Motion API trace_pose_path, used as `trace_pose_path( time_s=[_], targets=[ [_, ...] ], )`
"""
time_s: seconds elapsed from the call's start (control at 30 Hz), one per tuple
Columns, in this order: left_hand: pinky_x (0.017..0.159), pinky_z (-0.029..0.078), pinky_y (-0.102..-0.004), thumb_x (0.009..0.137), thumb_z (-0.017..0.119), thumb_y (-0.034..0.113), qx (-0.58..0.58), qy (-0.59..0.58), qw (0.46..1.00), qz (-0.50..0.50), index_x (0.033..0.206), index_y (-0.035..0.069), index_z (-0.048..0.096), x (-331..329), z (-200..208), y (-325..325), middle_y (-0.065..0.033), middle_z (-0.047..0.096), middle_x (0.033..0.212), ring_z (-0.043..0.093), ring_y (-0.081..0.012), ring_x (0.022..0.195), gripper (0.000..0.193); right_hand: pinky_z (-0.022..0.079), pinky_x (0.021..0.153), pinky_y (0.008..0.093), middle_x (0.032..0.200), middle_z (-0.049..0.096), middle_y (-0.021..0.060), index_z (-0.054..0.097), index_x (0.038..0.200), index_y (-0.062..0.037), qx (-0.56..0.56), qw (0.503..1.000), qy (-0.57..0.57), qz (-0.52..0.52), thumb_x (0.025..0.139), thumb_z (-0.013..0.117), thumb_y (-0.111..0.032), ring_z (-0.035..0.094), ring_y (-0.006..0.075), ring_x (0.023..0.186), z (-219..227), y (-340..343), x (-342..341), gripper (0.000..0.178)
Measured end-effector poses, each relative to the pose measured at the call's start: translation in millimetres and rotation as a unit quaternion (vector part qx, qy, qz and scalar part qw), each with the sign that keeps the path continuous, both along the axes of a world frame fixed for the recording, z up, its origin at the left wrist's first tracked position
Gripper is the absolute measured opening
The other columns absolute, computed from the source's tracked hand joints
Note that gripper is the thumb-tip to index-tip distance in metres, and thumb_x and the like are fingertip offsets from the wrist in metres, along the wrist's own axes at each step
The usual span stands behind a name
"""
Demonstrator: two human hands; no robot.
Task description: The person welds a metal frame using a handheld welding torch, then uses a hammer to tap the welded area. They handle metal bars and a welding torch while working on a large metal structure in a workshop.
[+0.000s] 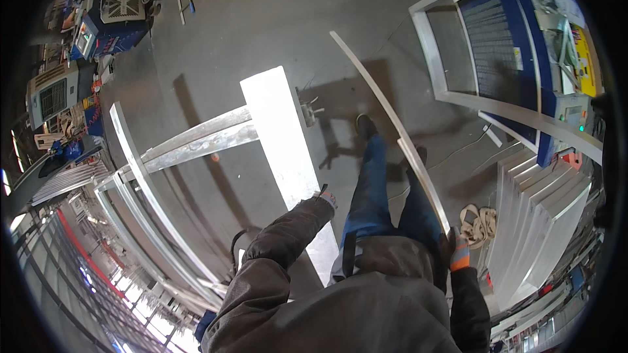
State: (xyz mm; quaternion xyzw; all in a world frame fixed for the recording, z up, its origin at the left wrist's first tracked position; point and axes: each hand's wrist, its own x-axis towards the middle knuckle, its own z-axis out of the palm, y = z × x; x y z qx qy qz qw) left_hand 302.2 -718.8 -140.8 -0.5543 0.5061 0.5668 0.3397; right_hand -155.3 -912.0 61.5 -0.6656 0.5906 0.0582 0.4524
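My right hand (460,253), in a grey and orange glove, is low beside my right hip, wrapped round the end of a long thin metal bar (374,85). The bar slants forward and left past my legs, with a step partway along its edge. My gloved left hand (328,200) is at the right edge of a wide, brightly lit metal beam (278,137). Its fingers look curled, and a small dark tip sticks up beside them; what they hold is too small to make out.
Metal rails (203,134) run left from under the beam to a frame of long bars (154,186). At right stand a stack of metal profiles (540,216), a coiled strap (477,225) and a blue machine (500,46) inside a metal frame. Thin cables (461,150) cross the floor.
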Motion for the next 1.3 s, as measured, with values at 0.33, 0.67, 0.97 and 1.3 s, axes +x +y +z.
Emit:
trace_pose_path(
  time_s=[0.33,0.67,0.97,1.3],
  targets=[
    [0.103,0.049,-0.0433,0.1,0.057,0.032,0.005,0.025,0.995,0.1,0.134,0.009,0.06,32.0,27.5,-23.5,-0.016,0.064,0.134,0.064,-0.0318,0.118,0.041,0.053,0.09,0.0346,0.109,0.071,0.0161,0.054,0.138,0.0001,0.136,0.989,0.037,0.05,0.094,0.072,-0.016,0.068,0.0216,0.102,2.4,-69.0,80.5,0.05],
    [0.101,0.054,-0.0355,0.108,0.048,0.014,-0.003,0.505,0.335,0.795,0.14,-0.004,0.05,-26.6,167.4,-230.8,-0.0191,0.061,0.135,0.064,-0.0252,0.121,0.037,0.045,0.058,0.0361,0.073,0.061,0.0103,0.062,0.099,-0.0053,0.067,0.985,-0.092,0.128,0.094,0.068,-0.016,0.056,0.0178,0.063,52.2,-128.5,191.8,0.013],
    [0.092,0.058,-0.0352,0.105,0.056,0.027,-0.154,0.408,0.307,0.846,0.13,-0.001,0.056,-24.9,243.0,-319.9,-0.0131,0.068,0.118,0.068,-0.0226,0.106,0.037,0.047,0.059,0.0333,0.069,0.06,0.0061,0.064,0.104,-0.004,0.19,0.963,-0.169,0.091,0.098,0.062,-0.017,0.058,0.0143,0.061,90.6,-212.5,229.9,0.014],
    [0.08,0.058,-0.0387,0.102,0.055,0.029,-0.326,0.372,0.156,0.855,0.114,0.001,0.056,4.5,248.0,-415.6,-0.0128,0.063,0.095,0.066,-0.0258,0.087,0.03,0.051,0.06,0.0373,0.073,0.067,0.0113,0.061,0.11,-0.0028,0.142,0.959,-0.177,0.17,0.097,0.063,-0.021,0.067,0.0181,0.064,121.5,-291.9,203.8,0.022]
  ],
)
